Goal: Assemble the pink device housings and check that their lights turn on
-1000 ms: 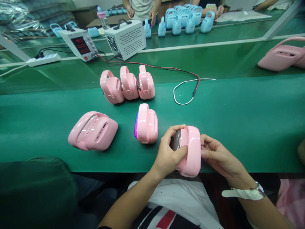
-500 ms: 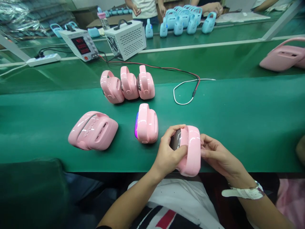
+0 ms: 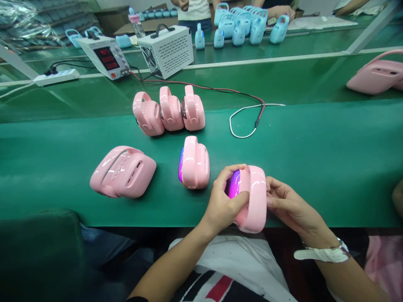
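My left hand [image 3: 225, 201] is closed around a pink portable speaker [image 3: 256, 201] with a looped carry handle, at the table's front edge. Its thumb lies over the top, and the front panel [image 3: 234, 183] glows purple. At the speaker's right side, my right hand [image 3: 288, 205] has its thumb and fingers drawn together against the casing; what is between the fingertips is hidden. Left of my hands stands another pink speaker [image 3: 198, 165] with a lit blue-purple front. Farther left, a third pink speaker [image 3: 126, 174] shows buttons and ports.
Several pink speakers [image 3: 170, 111] stand in a row behind. A red-black cable [image 3: 233, 90] with a white lead [image 3: 231, 123] runs from a power supply [image 3: 107, 61] beside a grey vented box [image 3: 170, 50]. Blue speakers [image 3: 239, 29] and other people are across the bench.
The front panel of the speaker in my left hand was dark and now glows purple. Both hands stay in nearly the same place.
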Demonstrator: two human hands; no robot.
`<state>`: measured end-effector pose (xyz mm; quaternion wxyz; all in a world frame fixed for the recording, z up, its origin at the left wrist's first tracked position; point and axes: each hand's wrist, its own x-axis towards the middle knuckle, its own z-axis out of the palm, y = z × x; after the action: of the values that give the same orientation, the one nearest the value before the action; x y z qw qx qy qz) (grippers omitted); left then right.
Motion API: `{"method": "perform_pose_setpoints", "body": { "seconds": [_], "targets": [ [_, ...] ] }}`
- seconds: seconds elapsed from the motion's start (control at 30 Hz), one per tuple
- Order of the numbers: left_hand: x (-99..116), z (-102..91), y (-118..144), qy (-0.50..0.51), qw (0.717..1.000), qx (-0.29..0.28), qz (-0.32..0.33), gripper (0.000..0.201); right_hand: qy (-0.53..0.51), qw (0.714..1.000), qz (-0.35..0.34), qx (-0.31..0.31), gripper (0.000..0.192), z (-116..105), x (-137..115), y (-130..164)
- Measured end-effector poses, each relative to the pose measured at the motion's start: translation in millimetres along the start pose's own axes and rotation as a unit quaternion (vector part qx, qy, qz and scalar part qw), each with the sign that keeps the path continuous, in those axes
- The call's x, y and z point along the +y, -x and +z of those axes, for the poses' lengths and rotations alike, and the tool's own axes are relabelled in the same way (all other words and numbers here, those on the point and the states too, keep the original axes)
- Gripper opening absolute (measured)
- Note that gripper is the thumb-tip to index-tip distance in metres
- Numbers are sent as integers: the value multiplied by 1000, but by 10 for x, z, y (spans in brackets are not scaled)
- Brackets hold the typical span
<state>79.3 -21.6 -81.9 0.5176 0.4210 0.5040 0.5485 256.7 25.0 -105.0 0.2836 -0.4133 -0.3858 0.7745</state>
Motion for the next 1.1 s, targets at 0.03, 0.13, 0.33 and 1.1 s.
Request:
{"method": "perform_pose_setpoints", "body": {
  "seconds": [0.03,0.13,0.33,1.1],
  "targets": [
    [-19,4,-4,0,1000,1,-3,44,1,1000,-1,0,50,4,0,-2],
    [-75,35,32,5,1000,9,-12,52,-2,1000,-4,4,49,11,-8,-15],
    [280,-179,358,-106,986,2,127,58,57,998,-2,-33,41,-45,-238,-25],
    [76,-674,-722,125,988,84,42,55,36,991,-61,-112,54,587,-766,-1082]
  ]
}}
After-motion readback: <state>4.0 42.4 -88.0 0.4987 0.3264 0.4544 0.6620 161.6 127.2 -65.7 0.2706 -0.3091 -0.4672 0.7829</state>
